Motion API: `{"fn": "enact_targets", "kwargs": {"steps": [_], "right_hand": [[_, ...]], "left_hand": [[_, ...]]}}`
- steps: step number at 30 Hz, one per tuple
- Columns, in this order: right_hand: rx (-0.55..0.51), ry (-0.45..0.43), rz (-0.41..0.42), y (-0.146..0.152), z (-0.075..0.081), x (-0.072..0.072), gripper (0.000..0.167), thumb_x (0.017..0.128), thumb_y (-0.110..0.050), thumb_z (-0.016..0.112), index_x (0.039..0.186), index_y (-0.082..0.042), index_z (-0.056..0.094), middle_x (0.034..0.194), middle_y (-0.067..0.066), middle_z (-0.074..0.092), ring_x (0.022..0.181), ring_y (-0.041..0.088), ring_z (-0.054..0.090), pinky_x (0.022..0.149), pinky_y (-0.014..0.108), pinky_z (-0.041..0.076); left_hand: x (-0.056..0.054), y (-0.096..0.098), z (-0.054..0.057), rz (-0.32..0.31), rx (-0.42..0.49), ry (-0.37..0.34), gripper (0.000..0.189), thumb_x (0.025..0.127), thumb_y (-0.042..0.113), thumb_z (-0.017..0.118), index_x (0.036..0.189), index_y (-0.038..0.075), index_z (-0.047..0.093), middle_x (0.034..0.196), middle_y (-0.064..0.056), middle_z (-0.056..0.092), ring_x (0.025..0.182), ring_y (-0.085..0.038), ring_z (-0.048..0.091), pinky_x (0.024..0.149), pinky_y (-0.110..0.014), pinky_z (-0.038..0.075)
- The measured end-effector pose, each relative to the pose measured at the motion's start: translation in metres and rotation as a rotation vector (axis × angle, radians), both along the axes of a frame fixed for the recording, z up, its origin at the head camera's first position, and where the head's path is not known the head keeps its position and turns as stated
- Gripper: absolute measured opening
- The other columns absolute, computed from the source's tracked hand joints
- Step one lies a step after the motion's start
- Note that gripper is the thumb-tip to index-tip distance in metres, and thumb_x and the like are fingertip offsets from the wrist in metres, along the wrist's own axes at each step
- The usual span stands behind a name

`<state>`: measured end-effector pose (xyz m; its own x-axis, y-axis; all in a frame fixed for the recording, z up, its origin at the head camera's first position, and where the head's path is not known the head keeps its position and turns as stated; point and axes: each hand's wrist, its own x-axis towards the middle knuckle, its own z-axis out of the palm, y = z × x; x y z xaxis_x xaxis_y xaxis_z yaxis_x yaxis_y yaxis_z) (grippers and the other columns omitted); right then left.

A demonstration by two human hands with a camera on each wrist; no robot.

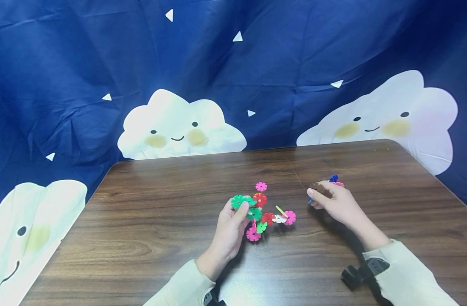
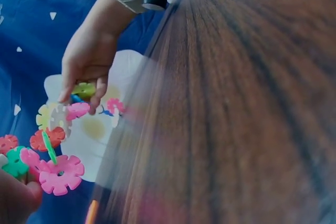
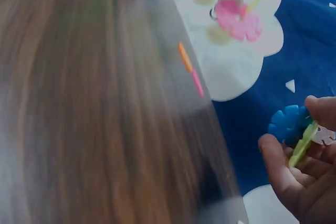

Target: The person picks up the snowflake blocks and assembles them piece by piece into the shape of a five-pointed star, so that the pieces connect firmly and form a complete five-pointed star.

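My left hand [image 1: 230, 229] grips a joined chain of snowflake-shaped plastic discs by its green discs [image 1: 253, 213], the thumb lying over them. From there the chain runs right through a red disc [image 1: 268, 219] and a white disc [image 1: 279, 219] to a pink disc [image 1: 290, 217] with a yellow disc [image 1: 281, 211] edge-on. Another pink disc [image 1: 253, 234] hangs at its lower side. To the right, apart from the chain, my right hand [image 1: 338, 203] pinches a small cluster: a blue disc [image 3: 287, 124], a yellow-green disc [image 3: 304, 142] and a pale disc [image 3: 324, 136]. Its fingers partly hide the cluster.
A loose pink disc [image 1: 261, 186] lies on the wooden table [image 1: 160, 191] beyond the left hand. More discs, dark blue [image 1: 334, 178] and pink [image 1: 338, 184], show just behind the right hand. A blue cloth [image 1: 271, 63] with printed clouds hangs behind the table's far edge.
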<state>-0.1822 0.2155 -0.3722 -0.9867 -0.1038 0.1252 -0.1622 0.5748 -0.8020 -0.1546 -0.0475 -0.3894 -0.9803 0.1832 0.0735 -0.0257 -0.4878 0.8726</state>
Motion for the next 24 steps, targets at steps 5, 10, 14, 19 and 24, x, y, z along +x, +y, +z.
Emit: {"fn": "enact_targets", "kwargs": {"steps": [5, 10, 14, 19, 24], "right_hand": [[-0.288, -0.045, 0.134, -0.014, 0.004, 0.002, 0.035, 0.096, -0.015, 0.049, 0.114, 0.014, 0.047, 0.093, 0.015, 0.062, 0.080, 0.010, 0.065, 0.072, 0.027, 0.056], [-0.565, -0.040, 0.251, -0.027, 0.008, 0.004, 0.018, 0.096, -0.012, 0.048, 0.109, 0.000, 0.054, 0.096, 0.003, 0.063, 0.091, 0.010, 0.066, 0.079, 0.027, 0.054], [-0.672, -0.069, 0.308, -0.038, 0.011, 0.006, 0.016, 0.097, -0.014, 0.046, 0.106, -0.013, 0.059, 0.095, -0.003, 0.066, 0.095, 0.010, 0.065, 0.082, 0.026, 0.053], [-0.702, -0.098, 0.343, -0.049, 0.011, 0.008, 0.021, 0.098, -0.015, 0.043, 0.103, -0.021, 0.063, 0.095, -0.006, 0.068, 0.097, 0.010, 0.064, 0.084, 0.026, 0.052], [-0.755, -0.127, 0.386, -0.056, 0.008, 0.009, 0.023, 0.099, -0.015, 0.043, 0.103, -0.023, 0.064, 0.095, -0.008, 0.067, 0.094, 0.006, 0.063, 0.085, 0.027, 0.051]], "left_hand": [[0.001, 0.001, 0.001, -0.011, 0.013, -0.002, 0.006, 0.095, 0.009, 0.047, 0.100, 0.011, 0.049, 0.089, 0.005, 0.063, 0.082, -0.007, 0.060, 0.081, -0.024, 0.049], [0.002, 0.002, 0.001, -0.031, 0.012, 0.000, 0.005, 0.094, 0.010, 0.051, 0.098, 0.012, 0.049, 0.086, 0.006, 0.063, 0.079, -0.007, 0.061, 0.079, -0.025, 0.049], [0.004, 0.003, 0.000, -0.040, 0.004, 0.011, 0.005, 0.093, 0.012, 0.053, 0.097, 0.011, 0.050, 0.085, 0.006, 0.063, 0.079, -0.008, 0.062, 0.078, -0.025, 0.049], [0.005, 0.005, 0.000, -0.031, -0.003, 0.019, 0.005, 0.093, 0.010, 0.052, 0.097, 0.011, 0.049, 0.084, 0.006, 0.062, 0.078, -0.007, 0.061, 0.078, -0.025, 0.050], [0.006, 0.008, 0.000, -0.032, -0.006, 0.022, 0.005, 0.092, 0.008, 0.052, 0.096, 0.011, 0.049, 0.084, 0.006, 0.062, 0.079, -0.007, 0.060, 0.078, -0.025, 0.050]]}}
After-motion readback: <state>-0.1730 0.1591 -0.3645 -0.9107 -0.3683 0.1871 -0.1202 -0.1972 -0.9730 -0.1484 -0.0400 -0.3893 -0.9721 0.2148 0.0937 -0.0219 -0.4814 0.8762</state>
